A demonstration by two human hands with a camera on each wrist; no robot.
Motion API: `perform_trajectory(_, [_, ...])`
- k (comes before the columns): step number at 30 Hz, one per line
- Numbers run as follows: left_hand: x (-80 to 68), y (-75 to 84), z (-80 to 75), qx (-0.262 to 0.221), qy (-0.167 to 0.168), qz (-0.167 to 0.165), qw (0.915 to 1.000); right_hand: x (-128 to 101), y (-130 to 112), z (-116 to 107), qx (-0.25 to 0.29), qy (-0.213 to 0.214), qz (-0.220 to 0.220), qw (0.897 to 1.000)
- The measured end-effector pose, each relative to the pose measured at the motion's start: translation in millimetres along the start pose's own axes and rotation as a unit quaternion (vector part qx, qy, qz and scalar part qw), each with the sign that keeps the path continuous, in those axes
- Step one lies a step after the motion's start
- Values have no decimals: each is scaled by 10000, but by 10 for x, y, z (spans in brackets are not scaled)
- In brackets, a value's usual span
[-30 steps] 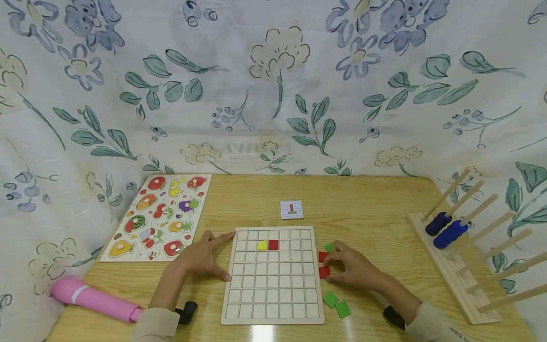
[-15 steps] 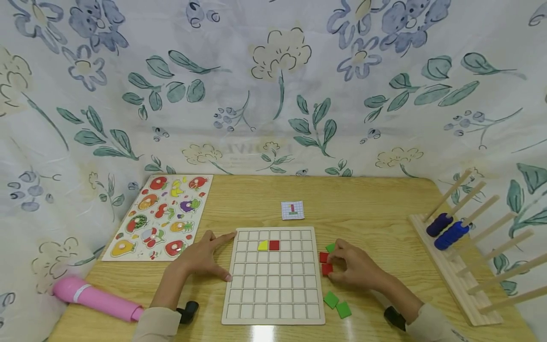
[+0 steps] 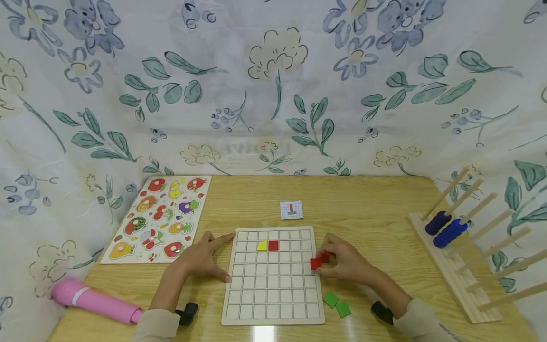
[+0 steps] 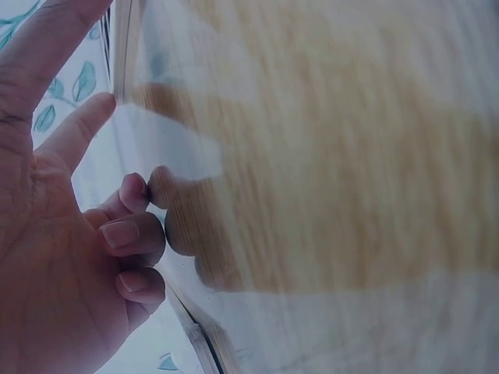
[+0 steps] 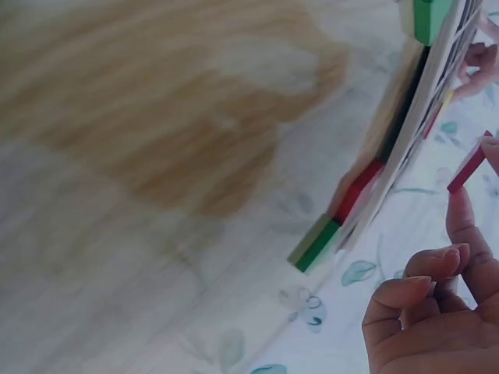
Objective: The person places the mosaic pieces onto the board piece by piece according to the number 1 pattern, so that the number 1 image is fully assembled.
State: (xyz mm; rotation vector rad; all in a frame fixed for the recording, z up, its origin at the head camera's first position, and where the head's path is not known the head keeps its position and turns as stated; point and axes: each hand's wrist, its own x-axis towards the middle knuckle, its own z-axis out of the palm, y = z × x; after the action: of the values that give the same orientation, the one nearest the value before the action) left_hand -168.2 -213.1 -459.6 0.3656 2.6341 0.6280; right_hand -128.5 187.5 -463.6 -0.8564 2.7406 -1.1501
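My left hand (image 3: 201, 256) rests at the left edge of the gridded wooden board (image 3: 273, 322). Its index finger and thumb are spread along that edge, while the other fingers bend loosely in the left wrist view. Over the board's right edge, my right hand (image 3: 350, 262) pinches a red square tile (image 3: 315, 264) between thumb and finger; the right wrist view shows this tile (image 5: 470, 164) edge-on. A second red tile (image 5: 359, 191) lies beside the board, partly hidden by the hand in the head view. A yellow piece (image 3: 262, 245) with a curved edge and a red tile (image 3: 273, 245) sit side by side in grid cells.
Two green tiles (image 3: 336, 304) lie right of the board; another green tile (image 5: 316, 245) shows in the right wrist view. A small pattern card (image 3: 291, 210) lies behind the board. Around stand a fruit puzzle (image 3: 158, 218), a pink microphone-shaped toy (image 3: 98, 302) and a peg rack (image 3: 453, 270).
My right hand has picked up a red tile from beside the board and moved it left, over the board's right edge. The left hand has stayed in place.
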Motion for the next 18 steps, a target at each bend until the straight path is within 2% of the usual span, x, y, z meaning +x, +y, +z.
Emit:
perform_trajectory(4, [-10, -6, -1, -50, 5, 5, 10000, 50, -50, 19, 111, 7, 59, 9999])
perform_trajectory(18, [6, -15, 17, -19, 48, 7, 10000, 232, -147, 93, 7, -171, 80, 9998])
